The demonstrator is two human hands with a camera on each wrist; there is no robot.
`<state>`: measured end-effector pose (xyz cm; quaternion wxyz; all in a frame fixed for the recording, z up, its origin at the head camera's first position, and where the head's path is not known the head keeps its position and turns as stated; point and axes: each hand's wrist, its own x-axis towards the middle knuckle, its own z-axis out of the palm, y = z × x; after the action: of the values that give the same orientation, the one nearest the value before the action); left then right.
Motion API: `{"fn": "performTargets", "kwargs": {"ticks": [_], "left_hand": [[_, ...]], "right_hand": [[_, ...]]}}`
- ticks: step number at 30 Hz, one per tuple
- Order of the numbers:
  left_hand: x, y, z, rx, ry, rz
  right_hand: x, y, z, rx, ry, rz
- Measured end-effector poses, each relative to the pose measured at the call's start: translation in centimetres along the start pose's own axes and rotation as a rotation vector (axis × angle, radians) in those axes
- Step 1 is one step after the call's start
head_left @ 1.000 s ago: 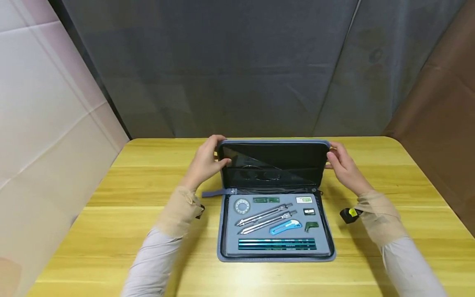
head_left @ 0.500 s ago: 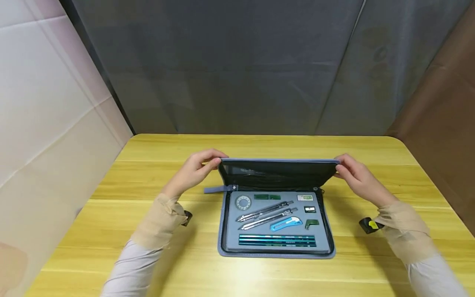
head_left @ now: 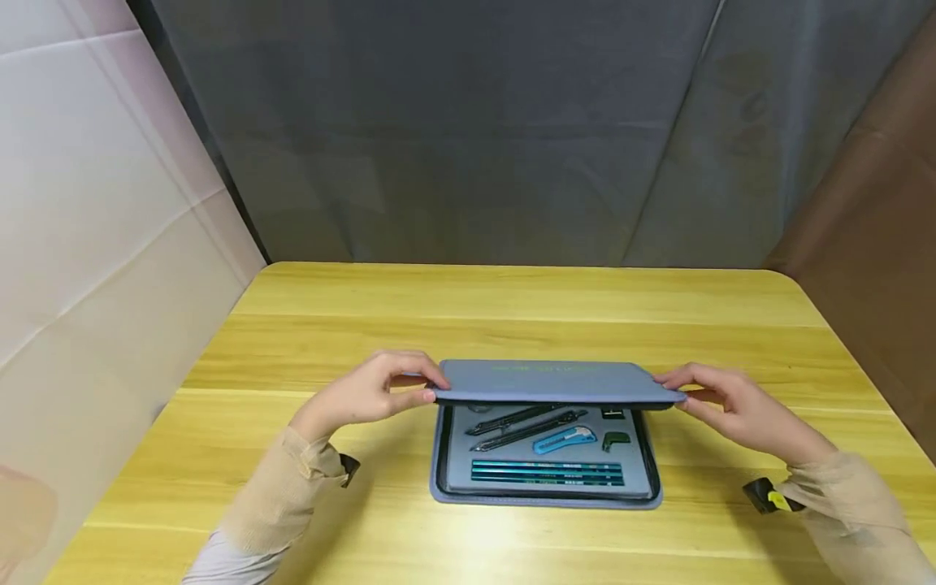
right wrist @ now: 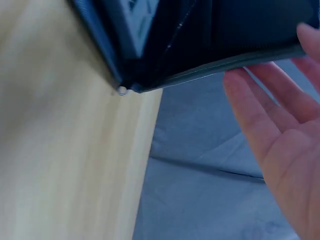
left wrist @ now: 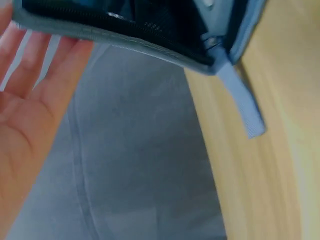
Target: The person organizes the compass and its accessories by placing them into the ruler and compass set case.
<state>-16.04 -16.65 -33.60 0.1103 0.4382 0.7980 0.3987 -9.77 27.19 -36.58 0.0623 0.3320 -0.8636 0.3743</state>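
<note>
A blue-grey zip case lies on the table, its lid [head_left: 548, 382] tilted low over the tray [head_left: 457, 483]. My left hand [head_left: 366, 392] pinches the lid's left corner between thumb and fingers. At the opposite corner my right hand [head_left: 738, 409] grips the lid the same way, and the right wrist view shows its fingers [right wrist: 245, 95] against the outer side. Below the lid's edge, two compasses [head_left: 530, 431], a blue utility knife [head_left: 565, 439], a small green piece [head_left: 616, 439] and several pencils [head_left: 547, 473] show in the tray. The back of the tray is hidden.
A strap [left wrist: 242, 102] sticks out at the case's hinge corner in the left wrist view. The wooden table [head_left: 292, 471] extends around the case, with a dark cloth [head_left: 468, 138] hanging behind its far edge. Wrist cameras [head_left: 771, 496] jut inward from both forearms.
Both hands have brought the lid from nearly upright forward and down over the tray. Its outer face now shows, and the protractor-like disc and other back items are mostly covered.
</note>
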Motion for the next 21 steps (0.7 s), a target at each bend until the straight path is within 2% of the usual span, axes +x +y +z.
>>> {"fn": "performTargets", "kwargs": {"ticks": [3,11,17,21], "left_hand": [[-0.5,-0.2,0.8,0.015,-0.060,-0.004],[-0.6,-0.6,2.4,0.025,-0.182,-0.102],[-0.7,-0.6,3.6,0.116,-0.242,-0.144],[-0.5,-0.6,4.5,0.227,-0.273,-0.113]], "right_hand": [[-1.0,0.0,0.6,-0.001,-0.022,-0.038],[-2.7,0.5,2.8,-0.063,-0.016,-0.131],[-2.7,0.7,3.9,-0.080,-0.016,-0.175],[-2.8,0.9,4.2,-0.101,-0.031,-0.171]]}}
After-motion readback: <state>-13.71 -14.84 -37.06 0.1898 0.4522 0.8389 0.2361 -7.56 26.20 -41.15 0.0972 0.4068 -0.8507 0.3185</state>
